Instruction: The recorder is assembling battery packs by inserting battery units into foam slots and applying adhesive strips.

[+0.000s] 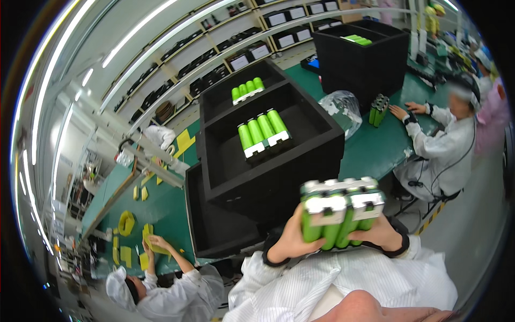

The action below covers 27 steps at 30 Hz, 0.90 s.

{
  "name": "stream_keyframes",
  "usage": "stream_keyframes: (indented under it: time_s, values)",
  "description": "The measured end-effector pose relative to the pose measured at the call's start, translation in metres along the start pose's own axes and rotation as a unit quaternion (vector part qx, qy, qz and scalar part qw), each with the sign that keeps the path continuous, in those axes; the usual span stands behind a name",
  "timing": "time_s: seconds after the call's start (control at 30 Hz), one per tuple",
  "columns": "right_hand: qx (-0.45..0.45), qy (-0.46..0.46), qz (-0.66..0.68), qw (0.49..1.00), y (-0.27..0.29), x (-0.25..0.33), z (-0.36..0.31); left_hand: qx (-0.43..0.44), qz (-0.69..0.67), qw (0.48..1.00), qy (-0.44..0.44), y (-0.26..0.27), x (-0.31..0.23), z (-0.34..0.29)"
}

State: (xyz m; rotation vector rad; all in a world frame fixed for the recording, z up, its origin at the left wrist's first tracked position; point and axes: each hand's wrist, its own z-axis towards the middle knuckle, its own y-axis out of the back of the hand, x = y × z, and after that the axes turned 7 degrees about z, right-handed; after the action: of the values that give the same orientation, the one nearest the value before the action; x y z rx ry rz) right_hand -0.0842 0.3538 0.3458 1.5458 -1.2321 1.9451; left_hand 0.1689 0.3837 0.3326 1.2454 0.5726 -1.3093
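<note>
A battery pack (339,214) of green cylindrical cells, capped by black holders and shiny metal strips, is held up in front of my chest. My left hand (296,236) wraps its left side, with the thumb across the lower front. On the other side my right hand (375,233) grips it, thumb pressed against the lower cells. Beyond it stands a black divided box (273,172). One green battery pack (264,133) lies in the box's near compartment, and another pack (248,90) in the far compartment.
A second black box (359,64) stands on the green table (370,150), beside a clear plastic bag (343,110). A co-worker at right reaches toward a battery pack (379,110). At lower left, another co-worker handles yellow pieces (150,239). Stocked shelves (214,48) line the back.
</note>
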Motion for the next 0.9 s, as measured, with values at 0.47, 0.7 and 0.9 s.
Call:
stream_keyframes:
  time_s: [0.47,0.7,0.9]
  values:
    - [-0.276,0.047,0.144,0.949,0.134,-0.078,-0.058,0.156,-0.213,0.957,0.118,-0.14,0.101,0.086]
    - [-0.216,0.033,0.046,0.975,0.188,-0.082,0.006,0.032,-0.193,0.958,0.212,-0.176,0.175,0.109]
    - [-0.113,-0.043,-0.012,0.993,0.277,-0.091,0.098,-0.099,-0.124,0.946,0.282,-0.191,0.232,0.143]
